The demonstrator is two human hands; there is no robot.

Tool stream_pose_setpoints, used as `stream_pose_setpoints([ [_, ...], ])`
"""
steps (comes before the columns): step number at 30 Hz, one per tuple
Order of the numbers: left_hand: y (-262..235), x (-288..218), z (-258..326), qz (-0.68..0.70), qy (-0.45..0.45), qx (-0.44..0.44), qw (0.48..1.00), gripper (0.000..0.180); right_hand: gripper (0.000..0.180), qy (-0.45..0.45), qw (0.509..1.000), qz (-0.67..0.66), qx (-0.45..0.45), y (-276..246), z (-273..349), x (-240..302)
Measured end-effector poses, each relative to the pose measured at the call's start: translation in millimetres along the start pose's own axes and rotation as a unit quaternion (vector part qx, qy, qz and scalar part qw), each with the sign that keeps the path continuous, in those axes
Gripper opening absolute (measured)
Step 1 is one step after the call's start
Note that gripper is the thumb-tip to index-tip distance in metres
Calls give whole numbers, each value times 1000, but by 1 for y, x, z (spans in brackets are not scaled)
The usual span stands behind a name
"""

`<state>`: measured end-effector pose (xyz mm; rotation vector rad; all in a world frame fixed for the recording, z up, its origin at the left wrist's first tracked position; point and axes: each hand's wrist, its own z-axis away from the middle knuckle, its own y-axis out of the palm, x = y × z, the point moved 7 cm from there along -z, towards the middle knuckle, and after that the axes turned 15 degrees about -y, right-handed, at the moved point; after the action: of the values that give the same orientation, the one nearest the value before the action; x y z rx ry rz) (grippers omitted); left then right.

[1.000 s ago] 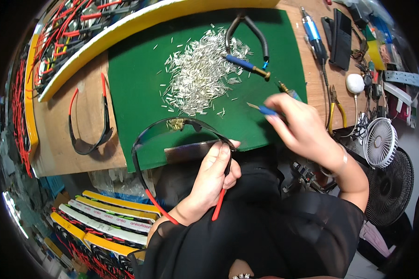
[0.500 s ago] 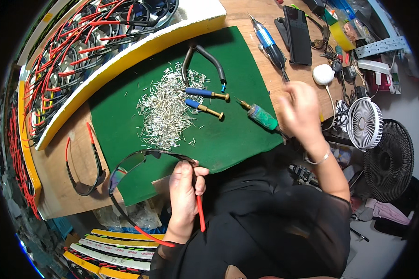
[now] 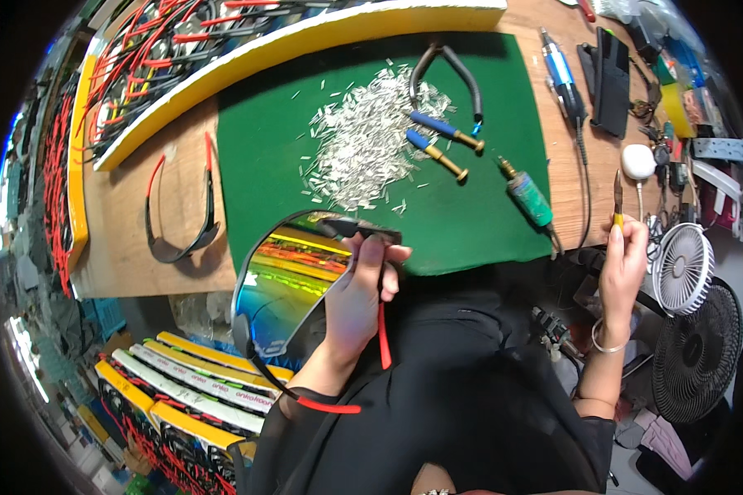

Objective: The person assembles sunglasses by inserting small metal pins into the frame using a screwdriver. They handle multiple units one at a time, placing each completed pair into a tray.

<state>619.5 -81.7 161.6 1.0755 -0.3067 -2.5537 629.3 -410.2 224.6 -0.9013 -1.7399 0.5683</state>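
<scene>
My left hand (image 3: pixel 360 285) is closed around one end of a pair of sunglasses (image 3: pixel 285 280). Their large mirrored lens shows rainbow colours, and the dark temples have red tips. In my right hand (image 3: pixel 623 266), held up at the mat's right side, is a slim pointed tool (image 3: pixel 618 206) with a yellow handle and a dark metal blade-like tip. On the green mat (image 3: pixel 260 107) lie a heap of small silver pins (image 3: pixel 362 140), two blue-handled brass-ended tools (image 3: pixel 446 130), black-handled pliers (image 3: pixel 462 76) and a green-handled tool (image 3: pixel 528 198) with a cord.
A second pair of sunglasses (image 3: pixel 182 254) rests on the wooden table at left. Behind the mat stands a yellow-edged foam tray (image 3: pixel 305 51) full of glasses. At right are a blue corded pen tool (image 3: pixel 560 74), a black phone (image 3: pixel 611 82), a white round device (image 3: pixel 638 162) and a white fan (image 3: pixel 683 268).
My right hand has moved right and down, and the pointed tool now shows in it. The sunglasses in my left hand have turned, showing the lens face. The whole view has shifted.
</scene>
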Motion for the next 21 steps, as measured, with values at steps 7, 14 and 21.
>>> stream_pose_setpoints([
  [7,-7,20,1,-33,-5,-41,999,25,41,-112,879,-270,376,110,33,120],
  [14,-19,21,10,-39,-18,-67,997,19,32,-194,884,-238,353,126,24,144],
  [21,-25,32,2,-11,-37,-69,997,17,33,-187,891,-225,348,130,27,142],
])
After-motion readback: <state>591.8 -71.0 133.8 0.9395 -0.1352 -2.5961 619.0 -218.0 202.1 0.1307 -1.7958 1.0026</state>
